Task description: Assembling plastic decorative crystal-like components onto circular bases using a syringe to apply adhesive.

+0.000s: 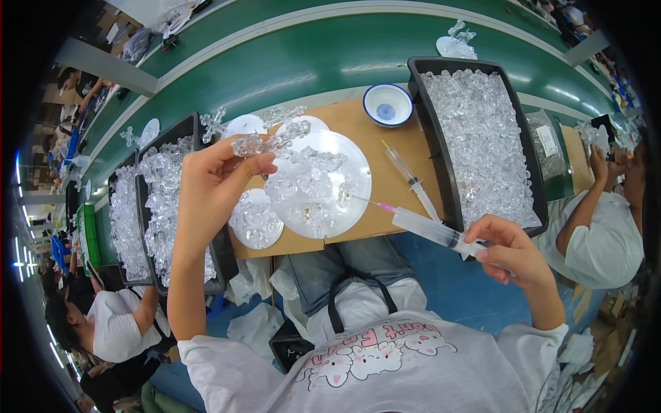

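Observation:
My left hand point(224, 175) pinches a clear plastic figure point(265, 143) and holds it up over a round white plate point(354, 172). More clear plastic pieces point(313, 189) lie on that plate. In my right hand point(513, 255) is a large syringe point(430, 229), its fingers closed around the plunger end. The syringe's thin needle with a pink hub point(385, 206) points left, over the right part of the plate. A second syringe point(411, 177) with a yellow tip lies on the brown cardboard point(392, 224) to the right of the plate.
Black bins point(425, 93) heaped with clear pieces point(475, 138) stand at both sides. A blue-rimmed white bowl point(387, 104) sits at the back. Smaller white discs point(255, 227) with clear pieces lie beside the plate. A green conveyor point(296, 62) runs behind. Co-workers point(592, 234) sit left and right.

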Demonstrator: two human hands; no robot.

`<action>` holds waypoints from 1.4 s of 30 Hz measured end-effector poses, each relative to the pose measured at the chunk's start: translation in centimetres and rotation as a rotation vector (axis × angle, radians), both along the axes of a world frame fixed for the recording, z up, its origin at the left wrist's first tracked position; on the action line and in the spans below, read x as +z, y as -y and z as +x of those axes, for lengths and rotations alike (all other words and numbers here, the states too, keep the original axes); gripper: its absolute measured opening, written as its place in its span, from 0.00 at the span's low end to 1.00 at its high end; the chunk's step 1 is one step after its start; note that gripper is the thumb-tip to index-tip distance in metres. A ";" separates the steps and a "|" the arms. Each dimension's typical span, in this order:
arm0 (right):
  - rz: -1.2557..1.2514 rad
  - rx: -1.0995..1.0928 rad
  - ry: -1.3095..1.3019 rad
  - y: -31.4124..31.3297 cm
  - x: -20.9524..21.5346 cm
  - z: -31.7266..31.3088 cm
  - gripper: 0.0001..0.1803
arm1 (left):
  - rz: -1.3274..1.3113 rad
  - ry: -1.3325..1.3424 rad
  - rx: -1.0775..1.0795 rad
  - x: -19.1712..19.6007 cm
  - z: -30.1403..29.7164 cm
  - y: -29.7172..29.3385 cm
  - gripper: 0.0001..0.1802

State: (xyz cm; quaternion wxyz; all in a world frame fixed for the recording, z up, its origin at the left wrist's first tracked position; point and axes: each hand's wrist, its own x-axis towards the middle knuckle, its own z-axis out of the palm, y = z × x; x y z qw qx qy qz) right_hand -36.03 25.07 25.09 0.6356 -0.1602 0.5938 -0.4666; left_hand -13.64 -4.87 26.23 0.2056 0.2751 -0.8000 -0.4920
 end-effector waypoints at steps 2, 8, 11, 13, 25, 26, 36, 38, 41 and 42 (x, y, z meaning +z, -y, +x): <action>0.001 -0.005 0.013 -0.1 -0.1 0.0 0.14 | -0.005 0.010 -0.003 0.1 0.0 -0.1 0.06; 0.004 -0.014 0.020 -0.2 -0.3 -0.1 0.13 | 0.010 -0.012 -0.003 0.2 -0.3 -0.2 0.06; 0.014 -0.043 0.038 0.0 -0.5 0.1 0.12 | 0.012 -0.011 0.020 0.1 -0.3 -0.3 0.06; 0.025 -0.057 0.070 -0.1 -0.8 0.0 0.12 | 0.015 0.000 0.014 0.1 -0.4 -0.1 0.07; 0.004 -0.060 0.097 -0.8 -1.1 -0.5 0.14 | 0.002 0.027 -0.009 -0.5 -0.7 0.3 0.07; -0.004 -0.067 0.100 -0.8 -1.1 -0.5 0.14 | 0.010 -0.001 -0.010 -0.5 -0.9 0.2 0.07; 0.010 -0.049 0.037 -0.4 -1.0 -0.3 0.14 | -0.009 0.036 -0.011 -0.4 -0.6 0.2 0.07; 0.014 -0.048 0.038 -0.4 -1.0 -0.3 0.14 | 0.003 0.019 -0.018 -0.4 -0.6 0.2 0.07; 0.010 -0.038 0.036 -0.4 -1.1 -0.4 0.14 | -0.006 0.034 -0.012 -0.4 -0.6 0.3 0.07; 0.010 -0.037 0.036 -0.4 -1.2 -0.5 0.14 | -0.007 0.034 -0.011 -0.4 -0.7 0.3 0.07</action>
